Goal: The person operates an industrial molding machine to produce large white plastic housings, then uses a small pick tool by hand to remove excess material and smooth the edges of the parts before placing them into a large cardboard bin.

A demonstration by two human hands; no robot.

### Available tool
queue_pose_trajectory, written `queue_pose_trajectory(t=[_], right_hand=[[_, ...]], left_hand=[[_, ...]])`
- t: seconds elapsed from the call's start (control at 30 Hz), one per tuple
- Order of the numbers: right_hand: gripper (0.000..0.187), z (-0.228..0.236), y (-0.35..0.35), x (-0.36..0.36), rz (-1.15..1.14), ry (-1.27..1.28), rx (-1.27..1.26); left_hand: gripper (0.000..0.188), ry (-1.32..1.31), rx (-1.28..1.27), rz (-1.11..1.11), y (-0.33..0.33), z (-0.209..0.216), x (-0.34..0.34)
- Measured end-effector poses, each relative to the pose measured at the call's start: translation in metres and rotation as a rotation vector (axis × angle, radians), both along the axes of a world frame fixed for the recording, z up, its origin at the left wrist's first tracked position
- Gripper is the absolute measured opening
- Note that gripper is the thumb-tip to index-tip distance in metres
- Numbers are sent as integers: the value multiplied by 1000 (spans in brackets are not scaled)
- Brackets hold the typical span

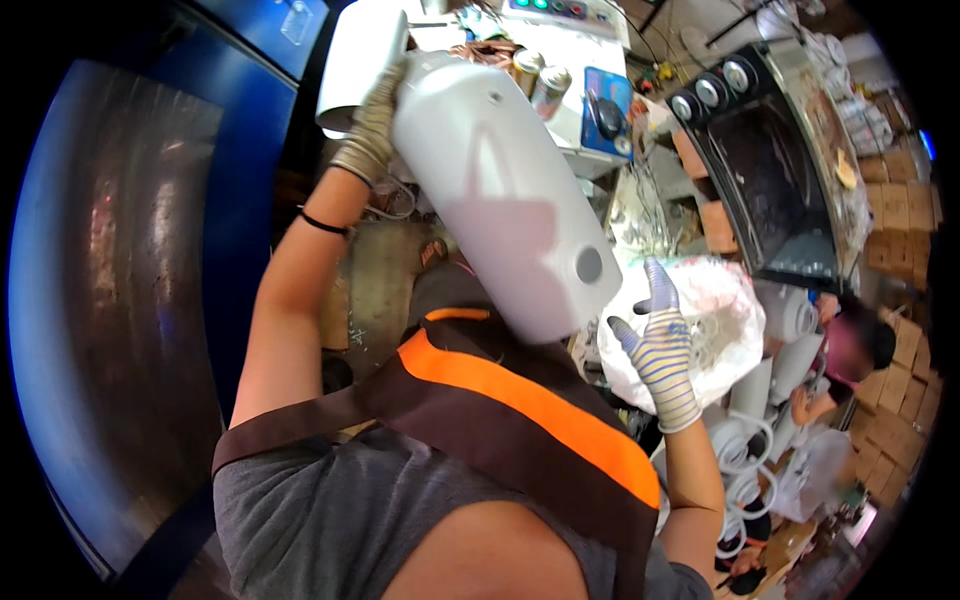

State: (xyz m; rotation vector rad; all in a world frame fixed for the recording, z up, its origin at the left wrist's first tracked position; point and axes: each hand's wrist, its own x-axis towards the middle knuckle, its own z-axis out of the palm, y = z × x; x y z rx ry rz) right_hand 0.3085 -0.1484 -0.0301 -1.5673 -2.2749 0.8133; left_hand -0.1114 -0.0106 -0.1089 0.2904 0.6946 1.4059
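A long, smooth white casing with a round grey spot near its lower end hangs tilted in front of my chest. My left hand, in a striped knit glove, is closed on its upper end; some of the fingertips are hidden. Beside that hand stands another white rounded casing. My right hand, gloved as well, is apart from the held casing's lower end, thumb and fingers spread with nothing in them. Behind it lies a white plastic bag with clear rings or parts inside.
Cans and a blue card-backed device are on the white bench ahead. An oven-like box with knobs stands right. Blue machinery is close on my left. White ring parts, cartons and another person are at right.
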Motion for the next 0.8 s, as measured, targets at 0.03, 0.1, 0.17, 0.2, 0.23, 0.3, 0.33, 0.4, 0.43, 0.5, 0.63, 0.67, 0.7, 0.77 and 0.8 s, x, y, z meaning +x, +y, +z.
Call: queue_pose_trajectory(t=[0.03,0.1,0.17,0.2,0.23,0.3,0.33,0.4,0.43,0.5,0.63,0.67,0.7,0.77,0.8], right_hand=[[76,7,13,-14,198,-173,269],[66,-17,20,-27,358,-251,338],[48,-18,23,-36,247,-228,189],[46,-33,22,-29,216,-131,242],[44,-43,22,-33,175,-22,309],[43,-62,18,-39,141,125,269],[41,-71,13,-39,-10,314,59],[39,-87,9,-51,-283,707,-378],[47,-82,19,-75,-278,750,-398],[51,-98,38,-107,-430,829,-353],[30,-124,100,-177,-471,670,-246],[32,-124,116,-209,-584,763,-378],[33,-175,142,-214,-463,718,-68],[27,-245,196,-255,-183,67,572],[24,-259,219,-283,-150,-73,683]], left_hand=[[46,2,-74,19,-9,1,9],[42,343,-230,78,-4,-35,14],[29,391,-353,57,-15,-51,5],[21,301,-384,28,-27,-54,-10],[20,386,-433,207,-34,-69,-30],[19,229,-559,326,-34,-107,-91],[22,317,-660,507,-15,-82,-85],[20,178,-565,569,10,-89,-115],[19,136,-507,578,22,-107,-137],[12,261,-478,748,48,-83,-143],[17,599,24,733,-6,-25,-134],[21,999,159,804,-37,-12,-130],[27,1722,299,817,-77,12,-119],[33,1488,196,525,-156,26,-107],[29,1352,170,399,-188,31,-102]])
